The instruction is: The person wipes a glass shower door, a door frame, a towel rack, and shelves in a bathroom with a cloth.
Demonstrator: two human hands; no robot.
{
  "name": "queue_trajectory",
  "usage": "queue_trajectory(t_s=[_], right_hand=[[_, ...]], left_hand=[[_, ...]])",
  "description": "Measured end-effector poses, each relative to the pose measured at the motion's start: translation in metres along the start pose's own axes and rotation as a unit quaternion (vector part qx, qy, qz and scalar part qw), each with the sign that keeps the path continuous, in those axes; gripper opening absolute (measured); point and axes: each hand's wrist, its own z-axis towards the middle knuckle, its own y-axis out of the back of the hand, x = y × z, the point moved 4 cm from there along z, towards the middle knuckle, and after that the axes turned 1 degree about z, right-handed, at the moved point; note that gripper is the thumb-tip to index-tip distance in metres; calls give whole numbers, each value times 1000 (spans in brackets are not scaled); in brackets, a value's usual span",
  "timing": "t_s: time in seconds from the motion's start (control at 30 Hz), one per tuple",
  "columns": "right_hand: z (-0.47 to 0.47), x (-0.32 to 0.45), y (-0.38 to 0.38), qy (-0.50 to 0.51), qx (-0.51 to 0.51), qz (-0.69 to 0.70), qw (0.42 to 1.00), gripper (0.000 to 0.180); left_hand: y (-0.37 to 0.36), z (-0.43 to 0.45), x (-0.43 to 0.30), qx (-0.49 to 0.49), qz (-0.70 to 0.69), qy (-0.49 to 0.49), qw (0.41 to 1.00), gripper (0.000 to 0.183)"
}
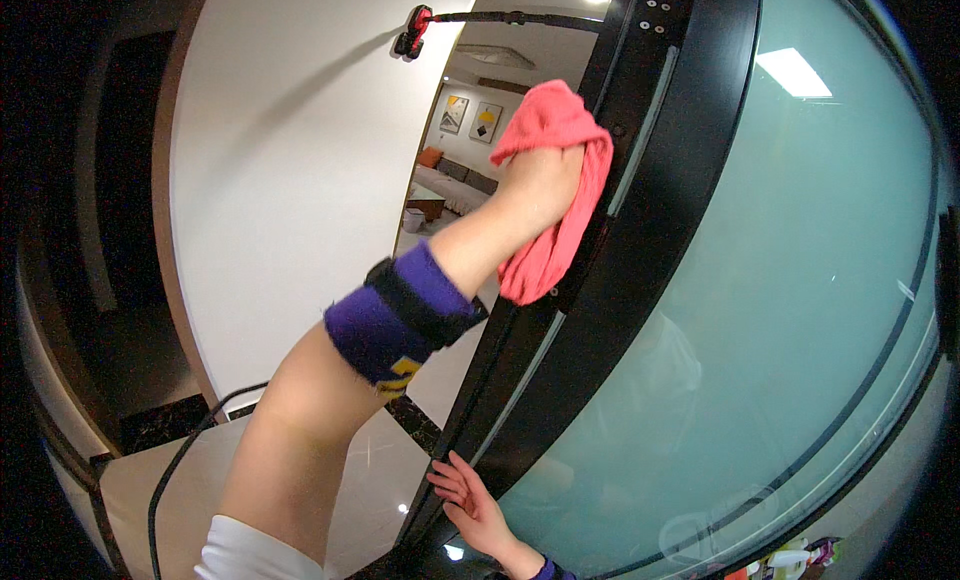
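Note:
A pink cloth [555,250] is wrapped around my left hand [544,171], which presses it to the edge of a black door frame [697,122]. The cloth hides most of my fingers, and one end of it hangs below the wrist. My left forearm carries a purple wristband [405,310] with a black strap. Lower down, my right hand [476,505] holds nothing, its fingers spread beside the lower part of the same frame. Whether its fingertips touch the frame, I cannot tell. A frosted glass panel [750,317] fills the right side of the door.
Left of the door stands a white wall [300,167]. A red and black device [414,32] on a dark strap extends at the top. A black cable [161,475] curves over the tiled floor [165,497]. Bottles [795,557] stand at bottom right. A sofa [454,182] shows through the doorway.

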Motion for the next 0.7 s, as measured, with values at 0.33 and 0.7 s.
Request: queue_trajectory(t_s=[0.33,0.7], right_hand=[[-10,4,9,0,-17,-24,1000,73],[-21,-5,-9,-24,-2,-30,999,75]], left_hand=[[-40,-114,62,-124,-15,-174,977,32],[-57,-366,165,16,-143,197,970,48]])
